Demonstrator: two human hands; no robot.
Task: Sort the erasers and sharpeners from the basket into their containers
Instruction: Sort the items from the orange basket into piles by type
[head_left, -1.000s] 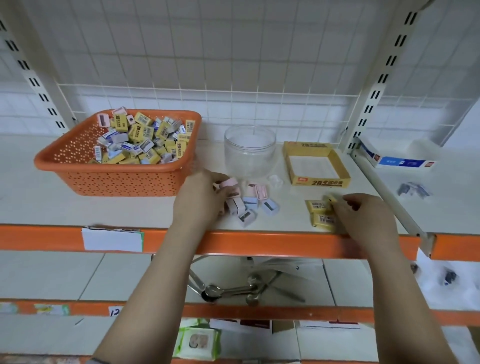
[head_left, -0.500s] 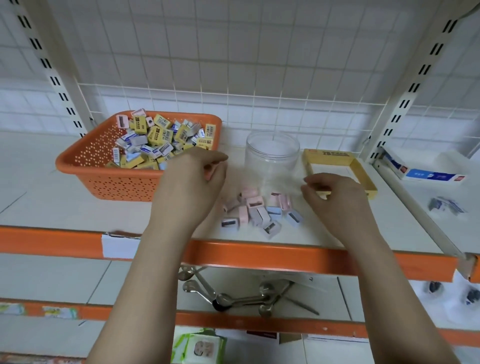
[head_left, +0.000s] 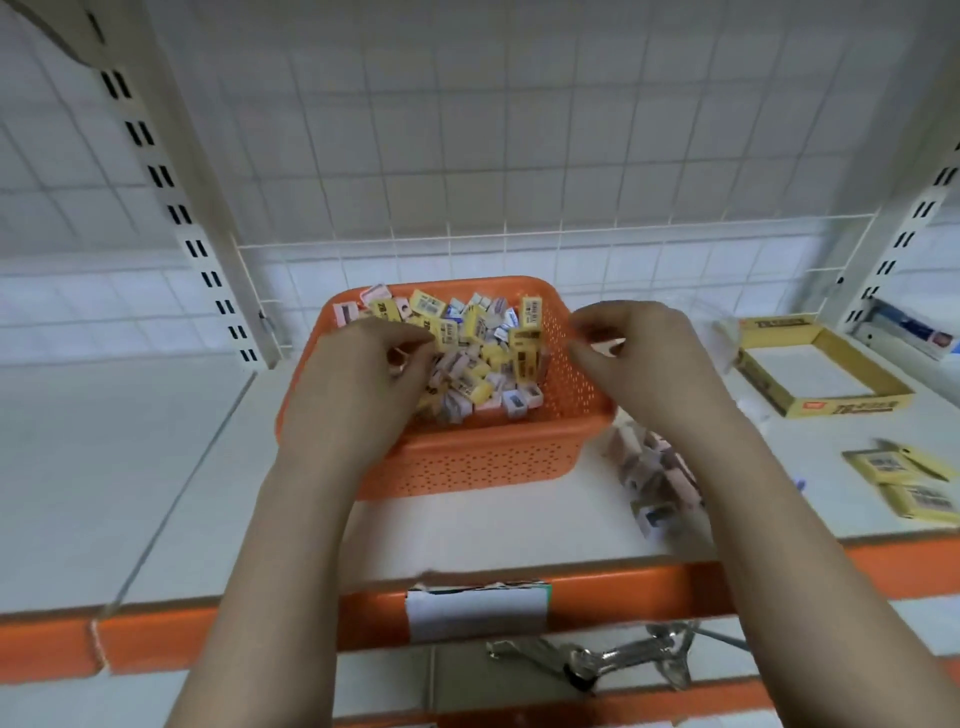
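An orange perforated basket (head_left: 467, 457) stands mid-shelf, full of yellow erasers (head_left: 524, 338) and small pastel sharpeners (head_left: 514, 400). My left hand (head_left: 363, 384) reaches into its left side with the fingers curled down among the pieces; what they hold is hidden. Over the basket's right rim hovers my right hand (head_left: 639, 358), thumb and fingers bent and apart, nothing seen in them. Loose sharpeners (head_left: 649, 467) lie right of the basket, partly behind my right forearm. Two yellow erasers (head_left: 883, 465) lie further right. The yellow cardboard box (head_left: 826, 405) stands open behind them. The clear jar is hidden by my right hand.
A blue-and-white box (head_left: 914, 332) lies at the far right. A slotted upright (head_left: 171, 208) rises left of the basket, and wire mesh backs the shelf. The orange shelf edge (head_left: 623, 587) carries a white label (head_left: 475, 610). Metal spoons (head_left: 597, 660) lie on the shelf below.
Both hands left the piles on the shelf and moved up and left to the basket. The left hand now reaches inside it. The view swung left, centring the basket.
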